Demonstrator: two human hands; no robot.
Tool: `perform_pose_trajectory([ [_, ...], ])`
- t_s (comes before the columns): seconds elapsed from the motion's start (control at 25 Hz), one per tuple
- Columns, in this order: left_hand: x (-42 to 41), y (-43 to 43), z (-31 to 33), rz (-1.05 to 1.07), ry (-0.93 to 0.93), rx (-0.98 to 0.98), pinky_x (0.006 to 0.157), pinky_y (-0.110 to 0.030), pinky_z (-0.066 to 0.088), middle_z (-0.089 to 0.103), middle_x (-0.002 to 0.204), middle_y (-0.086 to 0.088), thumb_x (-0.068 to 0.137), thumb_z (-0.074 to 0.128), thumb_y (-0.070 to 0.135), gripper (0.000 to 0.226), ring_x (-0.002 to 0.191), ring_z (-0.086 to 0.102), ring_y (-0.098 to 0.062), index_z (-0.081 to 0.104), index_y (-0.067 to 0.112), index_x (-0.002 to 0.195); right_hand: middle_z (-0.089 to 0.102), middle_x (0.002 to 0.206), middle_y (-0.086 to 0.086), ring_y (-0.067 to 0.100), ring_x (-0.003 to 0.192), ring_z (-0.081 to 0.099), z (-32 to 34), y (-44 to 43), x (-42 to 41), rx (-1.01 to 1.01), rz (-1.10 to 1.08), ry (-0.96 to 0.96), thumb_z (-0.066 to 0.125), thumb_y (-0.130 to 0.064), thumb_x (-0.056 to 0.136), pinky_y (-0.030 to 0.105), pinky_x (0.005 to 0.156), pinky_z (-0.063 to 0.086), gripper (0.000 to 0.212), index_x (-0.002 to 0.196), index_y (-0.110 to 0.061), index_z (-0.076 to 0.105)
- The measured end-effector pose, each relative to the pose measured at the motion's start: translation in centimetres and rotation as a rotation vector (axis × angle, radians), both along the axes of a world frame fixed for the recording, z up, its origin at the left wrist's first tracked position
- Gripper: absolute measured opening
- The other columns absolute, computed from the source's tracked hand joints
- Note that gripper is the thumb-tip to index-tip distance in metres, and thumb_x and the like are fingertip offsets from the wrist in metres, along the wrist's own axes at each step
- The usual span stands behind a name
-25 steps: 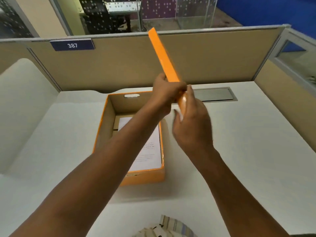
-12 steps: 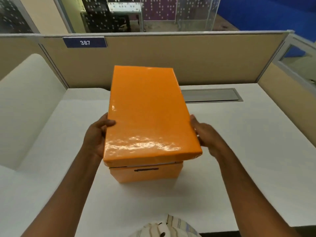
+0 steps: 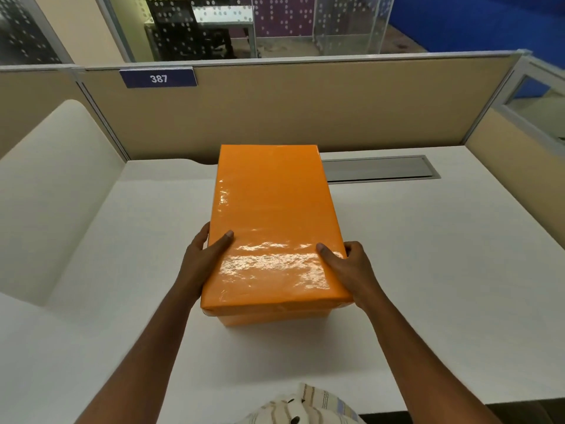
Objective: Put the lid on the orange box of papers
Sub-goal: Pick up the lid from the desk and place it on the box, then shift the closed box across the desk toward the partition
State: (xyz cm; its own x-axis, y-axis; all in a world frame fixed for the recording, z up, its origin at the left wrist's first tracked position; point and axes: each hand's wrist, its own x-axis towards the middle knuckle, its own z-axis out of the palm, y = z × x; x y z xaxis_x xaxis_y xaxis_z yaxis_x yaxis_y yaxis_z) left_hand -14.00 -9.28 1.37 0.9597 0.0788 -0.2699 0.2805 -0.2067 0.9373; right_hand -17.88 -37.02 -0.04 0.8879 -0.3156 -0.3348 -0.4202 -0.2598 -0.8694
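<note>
The lid [image 3: 275, 228] sits across the top of the orange box [image 3: 275, 318], right in the middle of the white bench [image 3: 443, 270], and it covers the opening completely, so the papers inside are out of sight. Only a strip of the box's near wall shows below the lid's front rim, at six o'clock. The left hand [image 3: 203, 258] clasps the lid's near-left edge at about eight o'clock, thumb flat on the glossy top, fingers curled down the side. The right hand [image 3: 348, 264] mirrors it at four o'clock, thumb on top, fingers wrapped around the edge. Both hands grip the lid.

This looks like the seating step: the lid is over the box and appears nearly down, though the near right corner seems to overhang slightly, and I can't tell whether the far end at twelve o'clock is fully home. The next move calls for an even downward press at both sides, perhaps a small nudge to square that corner, then letting go. The grey cable tray [image 3: 379, 168] at one o'clock lies clear of the action.
</note>
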Motion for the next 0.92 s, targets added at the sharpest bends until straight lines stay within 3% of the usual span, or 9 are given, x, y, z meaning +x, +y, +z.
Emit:
perform_pose_trajectory([
  [0.16,-0.2,0.5,-1.1,-0.071,0.056,-0.105,0.058,-0.026,0.058,0.067,0.118,0.006,0.084,0.058,0.053,0.049,0.086,0.074,-0.018,0.046,0.042,0.13,0.055,0.109,0.003,0.023,0.093,0.06,-1.9,0.6,-0.7,0.025,-0.018,0.005,0.066,-0.062,0.069,0.035,0.073,0.05,0.061,0.109,-0.024,0.039],
  [0.32,-1.0,0.1,-1.8,-0.043,0.044,-0.098,0.058,-0.024,0.057,0.067,0.117,0.008,0.086,0.056,0.053,0.047,0.095,0.071,-0.021,0.049,0.039,0.13,0.056,0.111,0.003,0.024,0.095,0.059,-2.7,0.8,-0.9,-0.023,-0.044,-0.037,0.068,-0.059,0.069,0.035,0.075,0.05,0.063,0.112,-0.021,0.042],
  [0.48,-2.9,-0.7,-2.0,0.01,0.053,-0.106,0.056,-0.023,0.057,0.069,0.112,0.009,0.084,0.058,0.054,0.042,0.086,0.073,-0.016,0.054,0.044,0.124,0.057,0.108,0.001,0.023,0.094,0.06,-2.9,-0.1,-2.4,-0.054,-0.063,-0.043,0.069,-0.059,0.068,0.033,0.073,0.048,0.064,0.114,-0.02,0.046],
  [0.6,-5.3,-1.9,-2.0,0.048,0.073,-0.118,0.06,-0.026,0.056,0.068,0.11,0.014,0.08,0.059,0.058,0.033,0.089,0.071,-0.015,0.055,0.054,0.112,0.056,0.108,-0.002,0.021,0.094,0.059,-2.8,-1.6,-4.5,-0.071,-0.064,-0.044,0.069,-0.058,0.069,0.034,0.074,0.048,0.066,0.118,-0.02,0.048],
  [0.8,-9.0,-4.5,-2.4,0.073,0.063,-0.094,0.071,-0.033,0.055,0.06,0.123,0.012,0.078,0.058,0.06,0.055,0.1,0.065,-0.016,0.042,0.05,0.13,0.052,0.11,-0.004,0.021,0.095,0.056,-2.5,-4.0,-8.3,-0.1,-0.045,-0.031,0.059,-0.066,0.06,0.038,0.078,0.046,0.078,0.122,-0.022,0.044],
  [0.92,-9.2,-5.5,-2.4,0.074,0.05,-0.054,0.082,-0.043,0.054,0.052,0.133,0.009,0.077,0.058,0.062,0.063,0.107,0.06,-0.021,0.035,0.051,0.135,0.052,0.111,-0.004,0.022,0.095,0.056,-2.6,-4.7,-9.0,-0.085,-0.04,-0.058,0.058,-0.063,0.061,0.04,0.08,0.047,0.075,0.121,-0.022,0.044],
])
